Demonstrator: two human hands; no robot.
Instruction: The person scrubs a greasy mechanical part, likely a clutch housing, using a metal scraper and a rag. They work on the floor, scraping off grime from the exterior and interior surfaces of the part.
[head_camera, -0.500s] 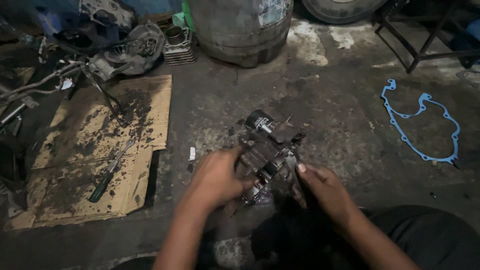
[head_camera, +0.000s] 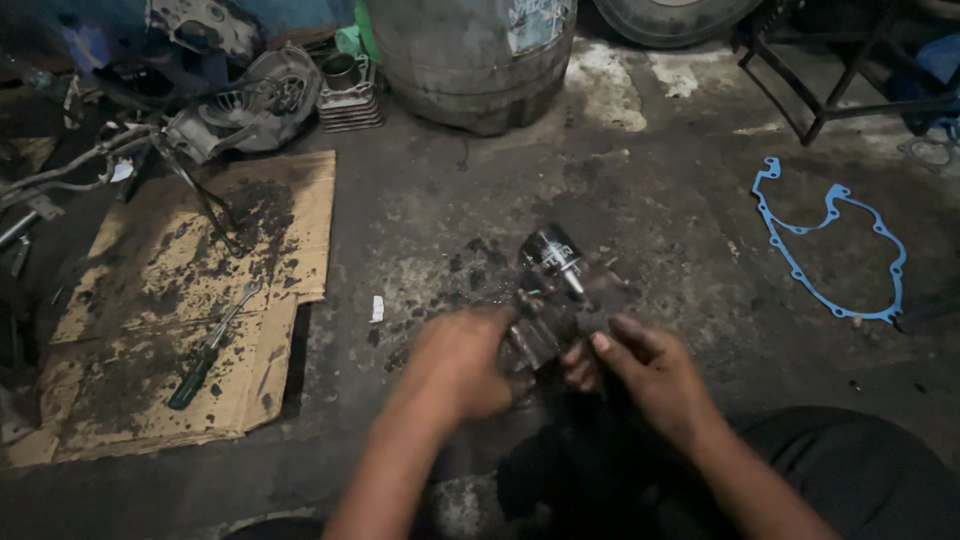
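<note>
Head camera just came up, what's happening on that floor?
A person crouches over an oily concrete floor, both hands on a dark metal engine part. The left hand grips its left side; the right hand holds the right. A screwdriver lies on stained cardboard; a blue gasket lies to the right.

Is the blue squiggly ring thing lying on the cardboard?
No, the blue gasket lies on the bare concrete floor at the right, far from the cardboard at the left.

Both forearms extend forward from the lower frame edge and converge. Left hand: back facing up, fingers curled in a closed grip. Right hand: fingers bent, index finger extended, motion-blurred.
</note>
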